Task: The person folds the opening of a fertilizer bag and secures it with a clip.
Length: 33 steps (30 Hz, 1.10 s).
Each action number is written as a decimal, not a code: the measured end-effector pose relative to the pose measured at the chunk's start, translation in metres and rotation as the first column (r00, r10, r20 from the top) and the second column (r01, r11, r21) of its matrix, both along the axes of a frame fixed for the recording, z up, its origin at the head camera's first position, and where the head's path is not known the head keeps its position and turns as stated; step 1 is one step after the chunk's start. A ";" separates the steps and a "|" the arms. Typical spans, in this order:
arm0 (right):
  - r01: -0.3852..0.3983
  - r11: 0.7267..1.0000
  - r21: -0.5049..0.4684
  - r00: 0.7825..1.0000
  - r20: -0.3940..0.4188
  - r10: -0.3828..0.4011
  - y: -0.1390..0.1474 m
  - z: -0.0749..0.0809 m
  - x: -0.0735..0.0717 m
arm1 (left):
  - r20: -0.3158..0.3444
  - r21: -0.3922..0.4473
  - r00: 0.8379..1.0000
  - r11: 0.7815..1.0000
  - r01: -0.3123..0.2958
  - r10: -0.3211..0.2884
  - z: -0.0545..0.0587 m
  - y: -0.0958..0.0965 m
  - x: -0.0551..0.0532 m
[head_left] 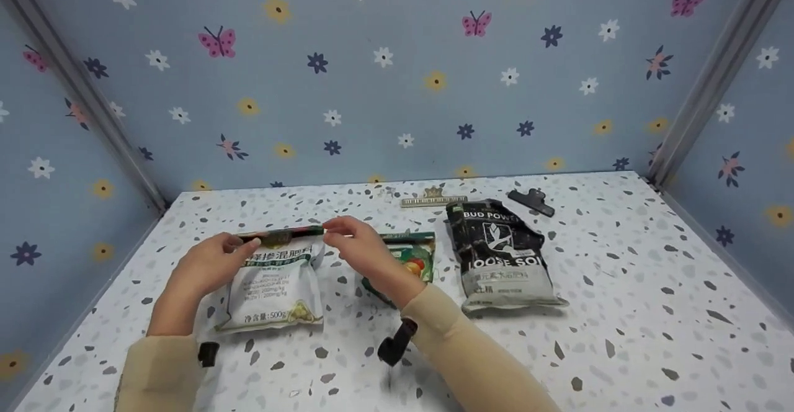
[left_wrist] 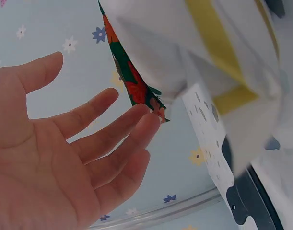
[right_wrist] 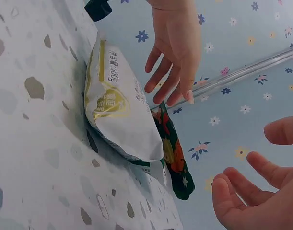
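Observation:
A white fertilizer bag (head_left: 273, 294) marked 500g lies at the left of the table, its colourful top edge (head_left: 288, 233) folded over. My left hand (head_left: 214, 260) is at the left end of this fold, fingers loosely bent with the fingertips right at the edge. In the left wrist view, its palm (left_wrist: 41, 163) faces the camera and the thumb stands away from the bag. My right hand (head_left: 366, 247) is by the fold's right end, thumb and fingers spread. The right wrist view shows those fingers (right_wrist: 242, 184) apart from the bag.
Partly hidden behind my right forearm lies a smaller green bag (head_left: 425, 257) with a vegetable picture. To its right lies a black-and-grey soil bag (head_left: 499, 257). A gold clip (head_left: 434, 200) and a black clip (head_left: 532, 202) lie behind. Patterned walls enclose the table.

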State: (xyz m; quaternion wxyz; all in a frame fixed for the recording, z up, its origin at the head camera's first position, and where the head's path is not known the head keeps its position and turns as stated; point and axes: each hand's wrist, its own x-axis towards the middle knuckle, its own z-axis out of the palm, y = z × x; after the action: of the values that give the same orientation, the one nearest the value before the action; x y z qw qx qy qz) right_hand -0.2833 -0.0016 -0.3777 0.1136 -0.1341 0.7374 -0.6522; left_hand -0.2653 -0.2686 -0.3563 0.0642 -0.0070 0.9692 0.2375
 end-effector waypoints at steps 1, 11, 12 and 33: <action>0.000 1.000 -0.008 1.000 0.016 0.000 -0.002 -0.002 -0.001 | 0.006 0.006 1.000 1.000 -0.001 0.001 -0.001 -0.001 0.000; -0.004 1.000 -0.031 0.994 0.106 0.007 -0.015 -0.014 -0.003 | 0.072 0.098 0.997 0.994 -0.044 0.037 0.002 -0.013 -0.003; -0.006 1.000 -0.019 0.993 0.118 0.008 -0.016 -0.015 -0.002 | 0.074 0.095 0.996 0.994 -0.050 0.043 0.002 -0.014 -0.003; -0.117 0.986 -0.118 0.954 0.261 0.144 -0.028 -0.037 0.005 | 0.271 0.353 0.961 0.923 -0.153 0.055 -0.026 -0.030 -0.011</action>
State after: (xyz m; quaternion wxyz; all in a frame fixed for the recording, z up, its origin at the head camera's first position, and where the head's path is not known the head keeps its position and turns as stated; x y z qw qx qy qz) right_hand -0.2781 -0.0300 -0.4146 0.2486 -0.0985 0.6708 -0.6917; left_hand -0.2765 -0.2988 -0.3826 0.1759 -0.0772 0.8887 0.4163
